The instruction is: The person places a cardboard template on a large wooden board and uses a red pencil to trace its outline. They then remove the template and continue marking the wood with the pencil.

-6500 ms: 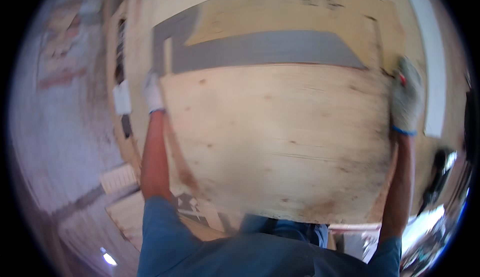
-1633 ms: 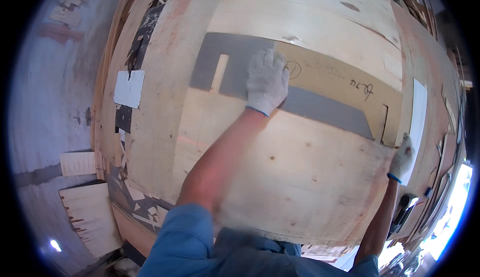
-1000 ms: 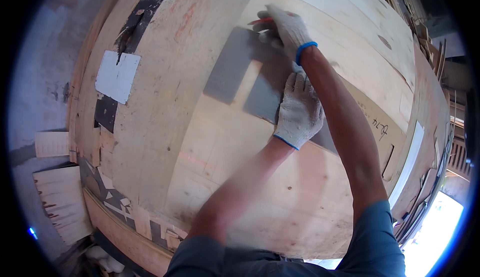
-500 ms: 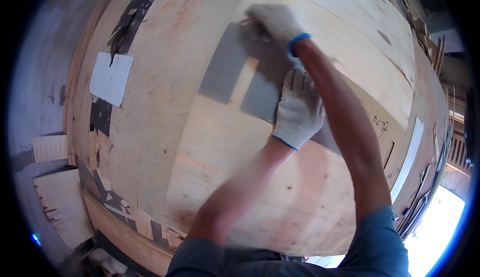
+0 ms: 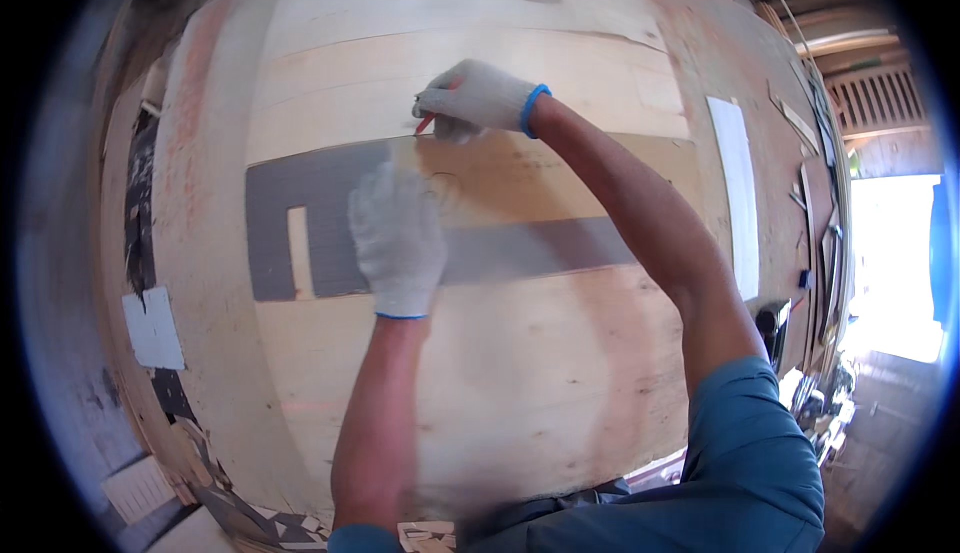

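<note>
A large plywood sheet fills the view. On it lies a flat template, grey at its left end with a narrow slot, tan toward the right. My left hand, in a white knit glove, presses flat on the template, fingers spread. My right hand, also gloved, is closed on a red pencil whose tip touches the sheet at the template's upper edge.
Stacked plywood boards lie beyond the sheet. A long white strip rests at the right. Offcuts and white scraps litter the floor at the left. Timber racks and a bright doorway are at the right.
Seconds ago both hands held the sheet's edges. Since then my left hand settled on the template and my right hand came over with the pencil, now moved rightward along the template's upper edge.
</note>
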The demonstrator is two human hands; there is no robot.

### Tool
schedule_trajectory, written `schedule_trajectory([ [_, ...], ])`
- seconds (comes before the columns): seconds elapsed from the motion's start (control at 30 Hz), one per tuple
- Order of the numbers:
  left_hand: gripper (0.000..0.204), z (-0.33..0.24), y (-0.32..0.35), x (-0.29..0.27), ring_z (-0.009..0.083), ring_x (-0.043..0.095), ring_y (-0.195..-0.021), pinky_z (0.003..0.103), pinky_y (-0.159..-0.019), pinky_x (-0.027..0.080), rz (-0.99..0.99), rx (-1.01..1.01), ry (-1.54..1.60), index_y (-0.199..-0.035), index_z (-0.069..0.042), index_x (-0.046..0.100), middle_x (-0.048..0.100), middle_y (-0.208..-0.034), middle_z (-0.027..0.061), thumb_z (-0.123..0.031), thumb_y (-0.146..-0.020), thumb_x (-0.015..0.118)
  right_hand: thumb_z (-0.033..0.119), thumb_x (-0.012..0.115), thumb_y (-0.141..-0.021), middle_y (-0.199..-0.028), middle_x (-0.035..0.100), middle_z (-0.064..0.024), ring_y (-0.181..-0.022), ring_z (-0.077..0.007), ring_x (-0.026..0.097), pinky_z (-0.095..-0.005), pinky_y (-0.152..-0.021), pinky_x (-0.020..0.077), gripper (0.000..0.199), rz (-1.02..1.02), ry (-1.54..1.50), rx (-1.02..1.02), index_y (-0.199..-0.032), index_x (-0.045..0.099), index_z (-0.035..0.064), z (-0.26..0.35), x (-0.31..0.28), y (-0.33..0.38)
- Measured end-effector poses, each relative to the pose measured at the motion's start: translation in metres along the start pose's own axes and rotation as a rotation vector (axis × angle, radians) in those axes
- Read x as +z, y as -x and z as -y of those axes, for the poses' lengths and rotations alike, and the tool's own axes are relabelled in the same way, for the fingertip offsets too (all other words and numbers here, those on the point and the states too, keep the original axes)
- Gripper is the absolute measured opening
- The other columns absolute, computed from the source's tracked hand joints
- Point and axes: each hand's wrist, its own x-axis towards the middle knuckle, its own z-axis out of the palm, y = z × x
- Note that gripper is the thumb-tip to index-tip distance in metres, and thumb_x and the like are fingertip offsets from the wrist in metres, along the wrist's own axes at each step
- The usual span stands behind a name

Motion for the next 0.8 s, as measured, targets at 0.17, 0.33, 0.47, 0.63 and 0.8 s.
schedule_trajectory([
  [0.17,0.036,0.002,-0.002,0.000,0.0396,0.048,-0.135,0.053,-0.116,0.036,0.067,-0.009,0.004,-0.130,-0.006,0.066,0.054,-0.145,0.0179,-0.021,-0.097,0.060,0.038,0.075,-0.091,-0.073,0.071,-0.0030,-0.060,-0.0085,0.063,-0.0236,-0.050,0.0468,0.033,-0.126,-0.020,0.045,-0.097,0.080,0.0066,-0.044,-0.067,0.070],
  [0.33,0.035,0.002,-0.001,0.004,0.0383,0.050,-0.135,0.052,-0.116,0.037,0.054,0.014,-0.046,-0.129,-0.008,0.067,0.056,-0.144,0.0171,-0.020,-0.097,0.060,0.035,0.069,-0.096,-0.070,0.072,-0.0051,-0.055,-0.0094,0.063,-0.0240,-0.047,0.0438,0.030,-0.176,0.054,0.106,-0.093,0.079,0.0062,-0.098,-0.143,0.131],
  [0.47,0.035,0.003,0.001,0.008,0.0386,0.051,-0.135,0.052,-0.117,0.036,0.029,0.036,-0.057,-0.130,-0.008,0.066,0.057,-0.145,0.0172,-0.018,-0.097,0.061,0.035,0.067,-0.098,-0.070,0.072,-0.0055,-0.054,-0.0097,0.063,-0.0239,-0.047,0.0438,0.032,-0.210,0.033,0.148,-0.095,0.078,0.0061,-0.128,-0.188,0.172],
  [0.63,0.035,0.000,0.000,0.008,0.0399,0.049,-0.136,0.051,-0.118,0.035,0.054,0.035,-0.035,-0.131,-0.007,0.066,0.056,-0.146,0.0184,-0.016,-0.098,0.060,0.037,0.066,-0.098,-0.071,0.072,-0.0063,-0.054,-0.0102,0.063,-0.0240,-0.048,0.0449,0.032,-0.297,0.062,0.212,-0.092,0.077,0.0072,-0.168,-0.239,0.224],
  [0.8,0.034,-0.005,0.001,0.008,0.0400,0.050,-0.136,0.051,-0.119,0.035,0.087,0.012,-0.041,-0.130,-0.006,0.065,0.057,-0.145,0.0183,-0.016,-0.098,0.060,0.039,0.065,-0.098,-0.071,0.072,-0.0061,-0.053,-0.0107,0.062,-0.0245,-0.047,0.0446,0.034,-0.273,0.175,0.516,-0.093,0.076,0.0069,-0.191,-0.282,0.270],
])
